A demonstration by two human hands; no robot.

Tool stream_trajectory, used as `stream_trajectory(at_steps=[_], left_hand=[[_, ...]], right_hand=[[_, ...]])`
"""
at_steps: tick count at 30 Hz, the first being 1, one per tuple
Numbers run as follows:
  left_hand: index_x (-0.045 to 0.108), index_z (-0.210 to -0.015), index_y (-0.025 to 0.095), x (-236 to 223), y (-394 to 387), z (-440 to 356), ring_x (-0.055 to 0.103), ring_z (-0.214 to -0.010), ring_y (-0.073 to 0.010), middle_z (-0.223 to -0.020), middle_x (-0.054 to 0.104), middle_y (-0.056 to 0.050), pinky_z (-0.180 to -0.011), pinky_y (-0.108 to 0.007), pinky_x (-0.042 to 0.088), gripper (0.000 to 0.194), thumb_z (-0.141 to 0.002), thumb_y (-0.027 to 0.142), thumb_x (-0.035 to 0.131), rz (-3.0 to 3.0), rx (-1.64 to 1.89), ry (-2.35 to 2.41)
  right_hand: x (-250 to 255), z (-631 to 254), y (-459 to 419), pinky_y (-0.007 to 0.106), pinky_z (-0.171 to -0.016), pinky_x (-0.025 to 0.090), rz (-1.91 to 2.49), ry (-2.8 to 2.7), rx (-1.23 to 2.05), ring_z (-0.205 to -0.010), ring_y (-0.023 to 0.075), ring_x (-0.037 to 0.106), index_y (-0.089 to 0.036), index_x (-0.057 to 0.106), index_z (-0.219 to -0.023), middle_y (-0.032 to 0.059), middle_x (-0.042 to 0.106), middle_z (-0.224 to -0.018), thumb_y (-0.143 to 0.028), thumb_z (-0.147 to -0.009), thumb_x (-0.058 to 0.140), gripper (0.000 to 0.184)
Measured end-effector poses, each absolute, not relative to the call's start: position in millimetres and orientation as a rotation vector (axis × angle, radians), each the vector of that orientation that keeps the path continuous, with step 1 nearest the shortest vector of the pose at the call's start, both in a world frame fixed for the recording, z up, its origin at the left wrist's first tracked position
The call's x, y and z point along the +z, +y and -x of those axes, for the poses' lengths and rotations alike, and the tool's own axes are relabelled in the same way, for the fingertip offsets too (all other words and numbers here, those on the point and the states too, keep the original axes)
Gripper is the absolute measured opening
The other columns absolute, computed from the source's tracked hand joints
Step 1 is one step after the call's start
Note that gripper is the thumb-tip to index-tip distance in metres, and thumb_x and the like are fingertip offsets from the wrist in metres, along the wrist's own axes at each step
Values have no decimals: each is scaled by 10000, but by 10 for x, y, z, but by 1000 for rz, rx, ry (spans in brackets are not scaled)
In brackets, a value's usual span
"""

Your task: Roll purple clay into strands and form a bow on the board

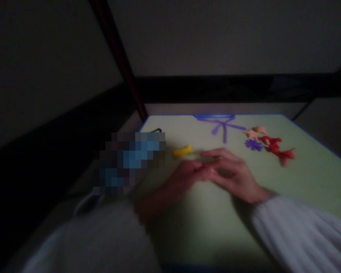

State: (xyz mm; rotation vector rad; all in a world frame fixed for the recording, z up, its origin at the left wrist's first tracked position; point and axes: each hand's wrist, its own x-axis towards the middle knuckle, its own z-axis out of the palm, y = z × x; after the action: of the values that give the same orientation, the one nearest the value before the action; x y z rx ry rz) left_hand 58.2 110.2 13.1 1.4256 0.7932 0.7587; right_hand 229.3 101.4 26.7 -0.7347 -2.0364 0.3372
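Over the pale green table, my left hand [189, 171] and my right hand [234, 170] meet at their fingertips. The left fingers are closed together in a pinch. Against them press the thumb and a finger of the right hand, its other fingers bent and slightly apart. Whatever lies between the fingertips is too small and blurred to name. Just beyond the left hand is a short yellow piece [183, 151], apart from both hands; it looks like modelling clay.
Purple strips [224, 128] branch across the table's [309, 174] far side. To the right lie a purple flower shape [254, 145], peach pieces [252, 134] and red pieces [282, 153]. A blurred-out blue object [139, 153] is at the left edge. A wall [230, 38] rises behind.
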Motion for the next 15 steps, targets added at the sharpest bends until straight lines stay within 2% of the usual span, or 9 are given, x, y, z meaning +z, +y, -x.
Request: stream_trajectory(at_steps=[3, 6, 8, 10, 12, 15], left_hand=[[706, -798, 174, 125, 1148, -575, 638, -823, -227, -820, 692, -46, -810, -396, 499, 223, -798, 354, 575, -1514, 757, 861], [701, -780, 195, 103, 1179, -563, 643, -792, -233, -784, 684, -37, -815, -413, 503, 155, -757, 309, 598, -1648, 876, 994], [705, -867, 206, 103, 1173, -547, 646, -878, -251, -874, 696, -45, -903, -431, 471, 173, -766, 265, 578, -1776, 935, 1058], [693, -1010, 209, 119, 1142, -529, 612, -1042, -267, -1058, 689, -65, -1014, -435, 397, 261, -816, 242, 521, -1940, 923, 1066], [649, -1137, 200, 142, 1092, -518, 543, -1187, -253, -1232, 627, -77, -1084, -408, 325, 337, -871, 213, 442, -2096, 838, 963], [579, -1244, 177, 183, 1009, -523, 443, -1303, -227, -1361, 533, -82, -1128, -367, 252, 398, -875, 162, 432, -2155, 697, 715]], right_hand=[[250, -2290, 1036, 396, -861, 509, 741, -2064, 402, -1026, 217, 610, -203, 669, -984, 95, 657, -1113, -291, -834, 634, 177], [257, -2298, 1047, 440, -984, 446, 724, -2079, 525, -1187, 237, 532, -231, 553, -1236, 90, 592, -1258, -244, -790, 661, 460], [261, -2314, 1050, 454, -1038, 400, 725, -2044, 628, -1262, 241, 473, -244, 468, -1325, 88, 533, -1343, -197, -780, 645, 575], [250, -2336, 1064, 464, -1051, 388, 768, -1944, 737, -1279, 248, 458, -250, 450, -1335, 90, 500, -1381, -187, -796, 616, 567], [219, -2363, 1097, 464, -1014, 430, 811, -1794, 808, -1239, 250, 501, -263, 467, -1305, 89, 499, -1382, -219, -816, 606, 510], [165, -2402, 1170, 435, -934, 499, 842, -1623, 804, -1167, 233, 558, -279, 496, -1244, 76, 529, -1352, -262, -826, 613, 435]])
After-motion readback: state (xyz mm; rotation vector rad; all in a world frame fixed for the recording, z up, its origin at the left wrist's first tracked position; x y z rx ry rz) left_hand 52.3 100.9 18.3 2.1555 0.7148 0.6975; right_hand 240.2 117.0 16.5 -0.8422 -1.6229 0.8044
